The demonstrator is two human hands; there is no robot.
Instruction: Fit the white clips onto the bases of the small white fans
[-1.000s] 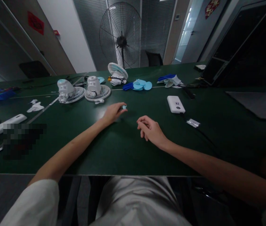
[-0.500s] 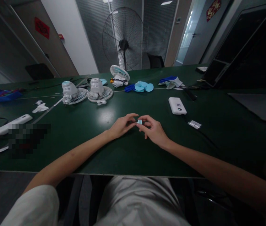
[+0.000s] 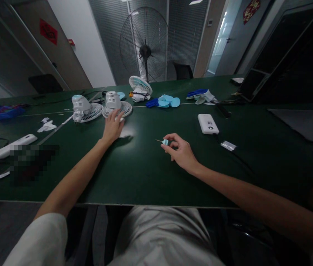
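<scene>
Left hand [image 3: 113, 127] moved, spread at fan [image 3: 116, 105], right hand [image 3: 180, 149] pinching blue part [image 3: 165, 142], green table [image 3: 145, 177]

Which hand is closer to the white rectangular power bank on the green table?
Right. The right hand, pinching a small light-blue part, sits just left of the white rectangular power bank; the left hand is farther left, at a white desk fan.

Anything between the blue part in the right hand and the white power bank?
Nothing: the head view shows bare green table between the blue part, pinched in the right hand, and the power bank.
</scene>
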